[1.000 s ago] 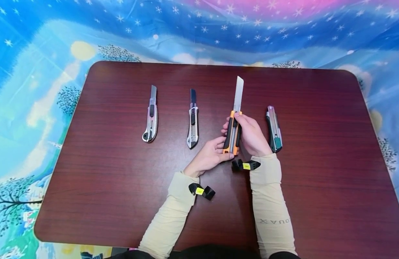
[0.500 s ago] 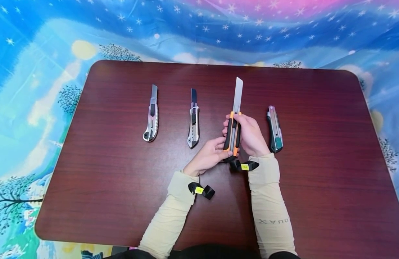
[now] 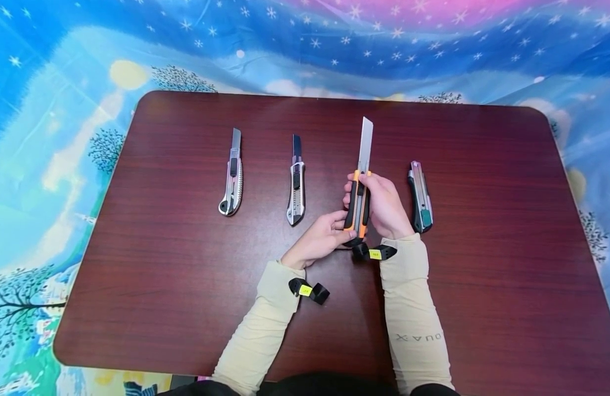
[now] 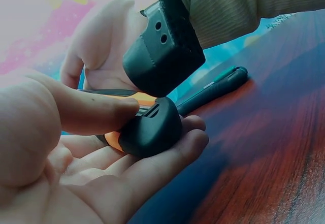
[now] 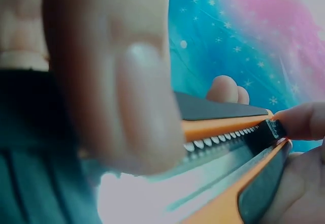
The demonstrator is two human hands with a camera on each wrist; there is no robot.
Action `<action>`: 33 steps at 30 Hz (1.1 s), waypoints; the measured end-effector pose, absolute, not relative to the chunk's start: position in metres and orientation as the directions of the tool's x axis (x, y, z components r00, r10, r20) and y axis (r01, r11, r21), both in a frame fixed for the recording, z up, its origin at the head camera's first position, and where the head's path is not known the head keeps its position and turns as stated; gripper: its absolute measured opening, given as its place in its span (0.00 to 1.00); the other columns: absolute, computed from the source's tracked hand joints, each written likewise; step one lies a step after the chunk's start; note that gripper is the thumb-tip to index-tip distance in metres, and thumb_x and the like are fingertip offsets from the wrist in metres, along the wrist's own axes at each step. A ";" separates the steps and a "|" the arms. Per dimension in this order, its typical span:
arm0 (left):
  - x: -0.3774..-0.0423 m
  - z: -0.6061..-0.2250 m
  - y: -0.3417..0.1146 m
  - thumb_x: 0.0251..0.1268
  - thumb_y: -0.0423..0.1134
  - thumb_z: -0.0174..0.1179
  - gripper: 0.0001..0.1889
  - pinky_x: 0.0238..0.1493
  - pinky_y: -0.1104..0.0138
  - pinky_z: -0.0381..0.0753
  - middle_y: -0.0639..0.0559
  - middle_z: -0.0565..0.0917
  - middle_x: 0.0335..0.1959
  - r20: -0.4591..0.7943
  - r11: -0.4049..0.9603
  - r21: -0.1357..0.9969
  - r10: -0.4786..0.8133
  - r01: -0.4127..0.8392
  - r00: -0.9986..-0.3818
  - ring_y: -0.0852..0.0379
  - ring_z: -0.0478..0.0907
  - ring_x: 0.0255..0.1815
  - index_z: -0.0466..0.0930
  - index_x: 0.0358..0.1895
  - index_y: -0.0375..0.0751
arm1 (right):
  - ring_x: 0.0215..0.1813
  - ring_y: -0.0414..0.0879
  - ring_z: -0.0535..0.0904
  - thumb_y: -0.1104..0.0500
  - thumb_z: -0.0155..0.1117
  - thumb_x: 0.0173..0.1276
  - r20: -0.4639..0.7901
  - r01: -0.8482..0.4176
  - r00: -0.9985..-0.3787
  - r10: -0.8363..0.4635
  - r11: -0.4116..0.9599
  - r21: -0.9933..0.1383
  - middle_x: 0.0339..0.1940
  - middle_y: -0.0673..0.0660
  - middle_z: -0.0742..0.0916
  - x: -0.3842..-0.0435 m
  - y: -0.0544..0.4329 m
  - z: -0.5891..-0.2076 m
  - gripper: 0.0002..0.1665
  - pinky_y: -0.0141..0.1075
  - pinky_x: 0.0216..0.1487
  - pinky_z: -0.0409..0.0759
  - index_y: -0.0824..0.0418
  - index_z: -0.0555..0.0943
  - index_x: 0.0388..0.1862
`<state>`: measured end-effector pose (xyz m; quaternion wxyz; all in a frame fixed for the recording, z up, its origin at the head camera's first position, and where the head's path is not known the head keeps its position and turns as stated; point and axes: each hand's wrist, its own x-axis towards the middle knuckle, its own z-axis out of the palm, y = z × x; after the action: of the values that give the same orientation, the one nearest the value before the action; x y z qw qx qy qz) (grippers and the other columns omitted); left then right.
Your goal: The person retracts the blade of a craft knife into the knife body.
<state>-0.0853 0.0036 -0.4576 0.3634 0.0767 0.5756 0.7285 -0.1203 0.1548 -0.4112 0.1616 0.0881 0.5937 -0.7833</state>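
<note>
Both hands hold an orange-and-black snap-off utility knife (image 3: 357, 206) over the table, its long bare blade (image 3: 366, 144) pointing away. My left hand (image 3: 320, 237) grips the lower end, thumb on top and fingers beneath. In the left wrist view, the knife's black end cap (image 4: 152, 130) rests between that thumb and the fingers. Higher up, my right hand (image 3: 388, 208) holds the handle, with the thumb near the top. The right wrist view shows this thumb touching the black slider (image 5: 265, 133) beside a toothed track; the left thumb (image 5: 127, 97) fills the foreground.
Left of the held knife lie a silver utility knife (image 3: 231, 184) and a silver-and-black one (image 3: 296, 190), both with blades out. A green-and-black knife (image 3: 421, 198) lies right of the right hand, no blade showing. The brown table (image 3: 161, 275) stands before a patterned cloth (image 3: 334, 49).
The knife has shifted slightly in the hands, and its black end cap now shows below the left thumb. The blade sticks out about as far as before. The other knives lie still.
</note>
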 end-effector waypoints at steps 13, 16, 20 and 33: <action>-0.084 -0.457 0.004 0.71 0.25 0.49 0.19 0.52 0.61 0.85 0.26 0.79 0.55 -0.307 -0.076 0.890 0.628 -0.449 -0.715 0.53 0.83 0.47 0.66 0.63 0.27 | 0.31 0.42 0.81 0.59 0.41 0.78 -0.351 0.382 -0.923 -0.157 -0.265 -0.885 0.34 0.53 0.82 -0.120 0.155 -0.409 0.14 0.31 0.39 0.86 0.65 0.73 0.49; -0.085 -0.456 0.004 0.70 0.24 0.49 0.20 0.53 0.61 0.85 0.26 0.79 0.54 -0.304 -0.069 0.896 0.627 -0.439 -0.718 0.50 0.83 0.49 0.66 0.64 0.27 | 0.31 0.42 0.81 0.59 0.41 0.78 -0.354 0.386 -0.921 -0.159 -0.273 -0.881 0.34 0.53 0.82 -0.121 0.155 -0.409 0.15 0.31 0.39 0.86 0.67 0.73 0.50; -0.085 -0.457 0.004 0.69 0.24 0.50 0.21 0.52 0.61 0.85 0.27 0.80 0.54 -0.309 -0.055 0.900 0.619 -0.433 -0.722 0.50 0.84 0.49 0.66 0.65 0.28 | 0.31 0.42 0.81 0.59 0.41 0.78 -0.354 0.389 -0.920 -0.168 -0.288 -0.875 0.34 0.53 0.82 -0.121 0.155 -0.410 0.15 0.31 0.39 0.86 0.67 0.73 0.50; -0.086 -0.459 0.003 0.70 0.25 0.49 0.20 0.51 0.60 0.85 0.26 0.79 0.54 -0.298 -0.073 0.897 0.629 -0.437 -0.718 0.45 0.83 0.52 0.66 0.64 0.27 | 0.30 0.42 0.80 0.60 0.41 0.78 -0.346 0.385 -0.922 -0.174 -0.317 -0.867 0.33 0.52 0.82 -0.120 0.155 -0.410 0.14 0.31 0.38 0.85 0.64 0.75 0.46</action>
<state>-0.0856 0.0034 -0.4588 0.3660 0.0836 0.5739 0.7278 -0.1204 0.1552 -0.4098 0.1735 0.0947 0.5580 -0.8060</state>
